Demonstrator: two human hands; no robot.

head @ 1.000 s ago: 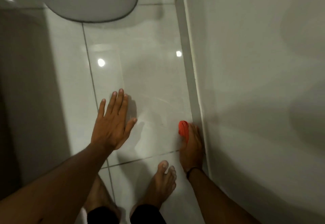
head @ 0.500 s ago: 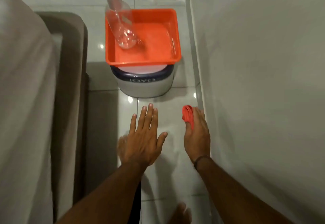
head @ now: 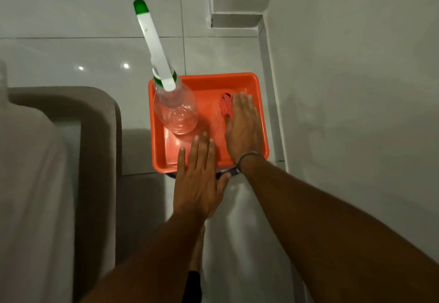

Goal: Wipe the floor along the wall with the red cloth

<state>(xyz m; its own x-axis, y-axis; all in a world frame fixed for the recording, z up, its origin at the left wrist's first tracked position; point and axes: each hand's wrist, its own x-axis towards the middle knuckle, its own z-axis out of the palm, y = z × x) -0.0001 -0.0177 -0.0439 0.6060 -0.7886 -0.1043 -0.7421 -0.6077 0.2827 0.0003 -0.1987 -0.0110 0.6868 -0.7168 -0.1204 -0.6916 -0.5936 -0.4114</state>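
The red cloth [head: 225, 105] is bunched up over the right half of an orange tray [head: 251, 79], with my right hand [head: 243, 126] closed on it from above, fingers stretched toward the far rim. My left hand [head: 198, 181] hovers flat and spread over the tray's near edge, holding nothing. The white tiled floor [head: 240, 231] runs along the grey wall [head: 356, 88] on the right.
A clear plastic bottle [head: 177, 112] with a long white, green-tipped spout [head: 154, 41] stands in the tray's left half. The tray rests on a container whose dark rim shows beneath it. A brown-edged piece of furniture [head: 102, 136] lies to the left. My foot [head: 197, 250] is below.
My right hand carried the red cloth from the floor by the wall forward and up into the orange tray. My left hand moved forward to the tray's near edge.
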